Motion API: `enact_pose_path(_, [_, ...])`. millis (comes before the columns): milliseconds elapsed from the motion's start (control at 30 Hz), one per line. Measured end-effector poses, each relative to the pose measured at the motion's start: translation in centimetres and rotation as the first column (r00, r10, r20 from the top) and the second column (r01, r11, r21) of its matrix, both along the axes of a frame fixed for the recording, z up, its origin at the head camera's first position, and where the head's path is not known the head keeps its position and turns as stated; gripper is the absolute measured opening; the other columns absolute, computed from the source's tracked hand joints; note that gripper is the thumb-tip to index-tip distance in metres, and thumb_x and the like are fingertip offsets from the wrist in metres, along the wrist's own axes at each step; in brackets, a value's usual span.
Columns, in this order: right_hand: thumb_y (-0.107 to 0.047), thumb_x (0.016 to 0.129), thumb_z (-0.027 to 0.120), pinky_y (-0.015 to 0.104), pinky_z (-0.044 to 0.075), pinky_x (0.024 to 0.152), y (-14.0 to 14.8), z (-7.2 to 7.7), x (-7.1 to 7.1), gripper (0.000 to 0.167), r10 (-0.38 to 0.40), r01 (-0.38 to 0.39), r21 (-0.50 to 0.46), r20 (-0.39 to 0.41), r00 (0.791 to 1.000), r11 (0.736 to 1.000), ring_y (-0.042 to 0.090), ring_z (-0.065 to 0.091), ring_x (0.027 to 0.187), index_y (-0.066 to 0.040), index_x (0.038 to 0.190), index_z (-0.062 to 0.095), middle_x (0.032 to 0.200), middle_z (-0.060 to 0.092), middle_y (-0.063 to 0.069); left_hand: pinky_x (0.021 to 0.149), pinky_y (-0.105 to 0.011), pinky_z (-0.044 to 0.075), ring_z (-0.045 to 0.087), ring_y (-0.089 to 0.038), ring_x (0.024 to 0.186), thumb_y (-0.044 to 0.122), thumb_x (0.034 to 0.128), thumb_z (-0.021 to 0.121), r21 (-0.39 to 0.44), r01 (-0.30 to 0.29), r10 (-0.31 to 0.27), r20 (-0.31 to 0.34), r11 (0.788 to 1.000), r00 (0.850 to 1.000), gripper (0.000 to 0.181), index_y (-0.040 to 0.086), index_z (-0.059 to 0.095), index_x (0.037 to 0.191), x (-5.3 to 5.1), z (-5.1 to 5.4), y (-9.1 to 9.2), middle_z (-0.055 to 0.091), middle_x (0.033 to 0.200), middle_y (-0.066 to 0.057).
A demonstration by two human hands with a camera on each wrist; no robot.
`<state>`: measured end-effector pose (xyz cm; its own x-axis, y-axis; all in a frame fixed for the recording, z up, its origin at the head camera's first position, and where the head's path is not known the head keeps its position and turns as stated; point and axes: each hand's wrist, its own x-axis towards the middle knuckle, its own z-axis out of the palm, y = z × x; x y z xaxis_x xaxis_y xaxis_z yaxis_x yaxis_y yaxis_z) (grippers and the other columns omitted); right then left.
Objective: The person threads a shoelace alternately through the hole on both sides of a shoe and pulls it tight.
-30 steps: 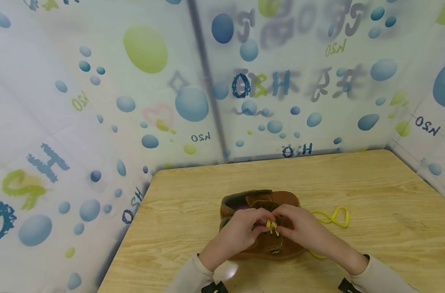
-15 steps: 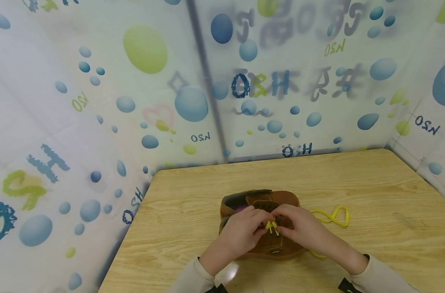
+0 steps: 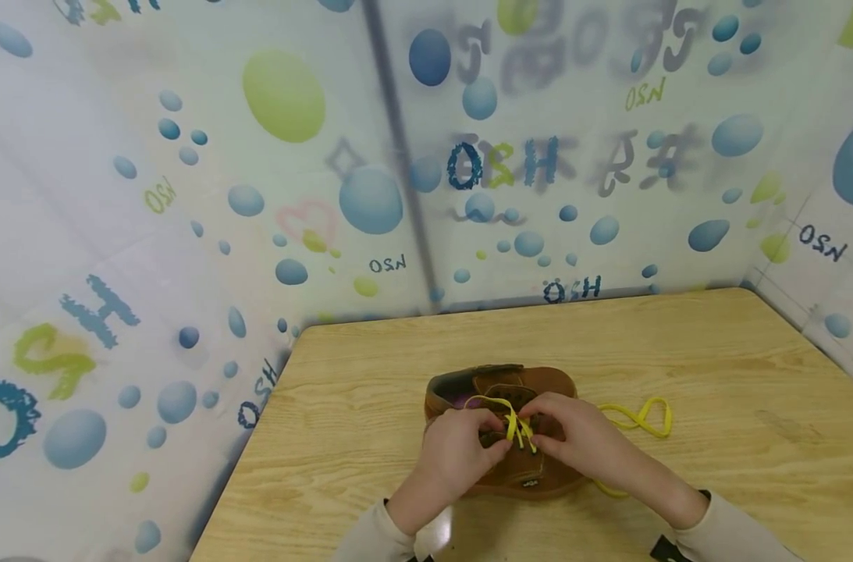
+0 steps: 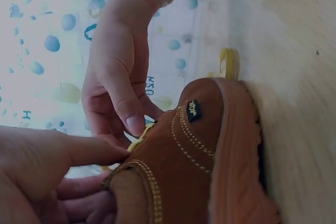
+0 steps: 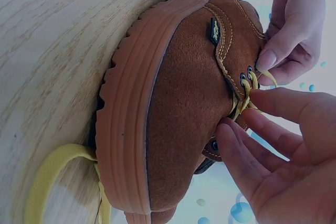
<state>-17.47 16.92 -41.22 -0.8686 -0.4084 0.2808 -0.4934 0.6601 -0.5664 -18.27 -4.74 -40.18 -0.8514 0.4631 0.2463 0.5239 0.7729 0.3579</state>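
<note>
A brown suede shoe (image 3: 513, 478) with gum-coloured sole and yellow stitching stands on the table, toe to the right. Its yellow shoelace (image 3: 514, 425) crosses the eyelets, with a loose length arching up over the left hand. From the heel side, my left hand (image 3: 461, 451) pinches the lace between thumb and index finger. My right hand (image 3: 582, 434) comes from the toe side; its fingertips pinch the lace at the crossing, seen closely as yellow strands (image 5: 251, 88) in the right wrist view. Both hands partly cover the tongue and eyelets.
A second brown shoe (image 3: 549, 378) stands close behind the first. A loop of yellow lace (image 3: 652, 417) lies on the wooden table (image 3: 356, 390) right of the toes. A patterned curtain (image 3: 314, 195) hangs behind the table.
A length of yellow lace now arches up above my left hand, where none showed before. The left fingers have shifted slightly down and apart. My right hand stays nearly in place.
</note>
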Motion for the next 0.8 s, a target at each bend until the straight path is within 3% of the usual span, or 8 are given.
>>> enact_pose_path(133, [-0.010, 0.085, 0.076, 0.023, 0.050, 0.067, 0.0, -0.1, 0.0, 0.029, 0.002, -0.002, -0.002, -0.004, 1.000, 1.000, 0.004, 0.061, 0.080, -0.018, 0.111, 0.067, 0.108, 0.069, -0.004, 0.064, -0.014, 0.049, 0.061, 0.003, 0.068, 0.022, 0.0849, 0.078, 0.166, 0.075, -0.099, 0.145, 0.983, 0.984, 0.012, 0.017, 0.075, 0.095, -0.5, -0.5, -0.2, 0.077, 0.092, 0.006])
enact_pose_path(267, [-0.011, 0.085, 0.076, 0.024, 0.051, 0.067, 0.0, -0.1, 0.0, 0.029, 0.004, -0.004, -0.002, -0.005, 1.000, 1.000, 0.004, 0.062, 0.081, -0.018, 0.112, 0.067, 0.108, 0.069, -0.004, 0.083, -0.021, 0.054, 0.070, -0.006, 0.095, 0.017, 0.0853, 0.077, 0.293, 0.101, -0.179, 0.255, 0.951, 0.950, 0.013, 0.016, 0.073, 0.098, -1.0, -0.8, -0.5, 0.076, 0.099, 0.005])
enact_pose_path(367, [-0.011, 0.085, 0.076, 0.023, 0.051, 0.067, 0.0, -0.1, -0.1, 0.029, 0.004, -0.004, -0.002, -0.003, 1.000, 1.000, 0.004, 0.062, 0.081, -0.018, 0.112, 0.067, 0.108, 0.069, -0.004, 0.088, -0.023, 0.054, 0.071, -0.009, 0.099, 0.014, 0.0860, 0.076, 0.348, 0.106, -0.221, 0.308, 0.932, 0.925, 0.015, 0.015, 0.071, 0.100, -1.2, -0.9, -0.5, 0.075, 0.103, 0.003])
enact_pose_path(600, [-0.011, 0.086, 0.075, 0.023, 0.052, 0.067, 0.1, -0.1, -0.1, 0.029, 0.019, -0.018, -0.013, 0.006, 1.000, 1.000, 0.004, 0.063, 0.082, -0.017, 0.113, 0.067, 0.109, 0.069, -0.002, 0.084, -0.021, 0.054, 0.069, -0.006, 0.096, 0.014, 0.0901, 0.070, 0.348, 0.123, -0.248, 0.343, 0.930, 0.906, 0.011, 0.014, 0.069, 0.101, -1.2, -0.5, -0.7, 0.074, 0.103, 0.001])
enact_pose_path(700, [-0.010, 0.086, 0.075, 0.023, 0.052, 0.067, 0.2, -0.1, -0.1, 0.029, 0.029, -0.029, -0.025, 0.014, 0.999, 0.999, 0.001, 0.062, 0.081, -0.016, 0.114, 0.067, 0.110, 0.069, -0.001, 0.070, -0.015, 0.050, 0.062, 0.000, 0.075, 0.012, 0.0957, 0.061, 0.305, 0.135, -0.239, 0.335, 0.943, 0.911, 0.011, 0.011, 0.069, 0.104, -1.1, 0.0, -0.9, 0.074, 0.097, -0.001])
enact_pose_path(800, [-0.008, 0.087, 0.074, 0.023, 0.052, 0.068, 0.2, -0.2, -0.1, 0.030, 0.034, -0.034, -0.032, 0.021, 0.999, 0.999, 0.001, 0.062, 0.081, -0.016, 0.115, 0.067, 0.111, 0.069, 0.000, 0.054, -0.013, 0.039, 0.044, 0.003, 0.054, 0.008, 0.0977, 0.055, 0.238, 0.146, -0.217, 0.311, 0.960, 0.925, 0.018, 0.007, 0.070, 0.107, -1.0, 0.5, -1.1, 0.071, 0.085, 0.001])
